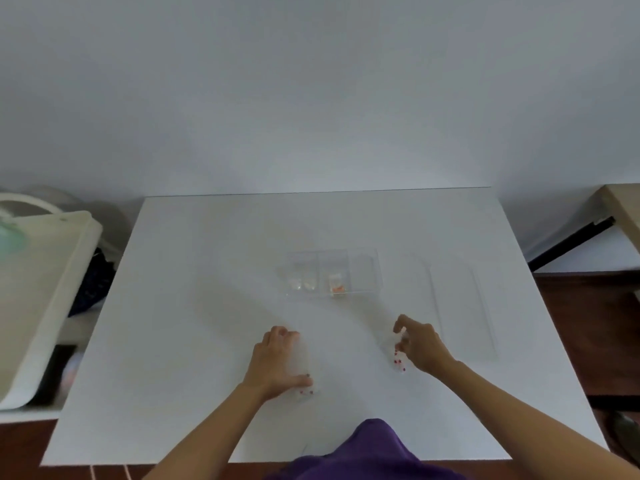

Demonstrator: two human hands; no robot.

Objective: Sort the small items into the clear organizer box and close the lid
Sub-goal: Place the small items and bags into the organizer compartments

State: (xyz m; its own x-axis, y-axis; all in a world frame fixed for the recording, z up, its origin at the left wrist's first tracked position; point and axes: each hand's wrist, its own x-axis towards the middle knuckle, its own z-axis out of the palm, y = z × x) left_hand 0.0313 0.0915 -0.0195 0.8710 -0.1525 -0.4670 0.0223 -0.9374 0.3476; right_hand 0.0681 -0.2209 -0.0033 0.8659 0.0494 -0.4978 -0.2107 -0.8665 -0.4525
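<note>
The clear organizer box (363, 271) stands open mid-table with three compartments. Its left one holds pale clear pieces (302, 285), the middle one an orange item (337, 289), and the right one looks empty. The clear lid (462, 306) lies flat to the box's right. My left hand (277, 362) grips a small clear packet (304, 362) on the table, with red beads (306, 392) at its near end. My right hand (420, 344) pinches a second clear packet of red beads (399, 360), index finger raised.
The white table (194, 341) ends near my purple-clothed body. A white appliance (38, 289) stands off its left edge. A wooden surface (623, 206) and a black bar (571, 244) sit beyond the right edge.
</note>
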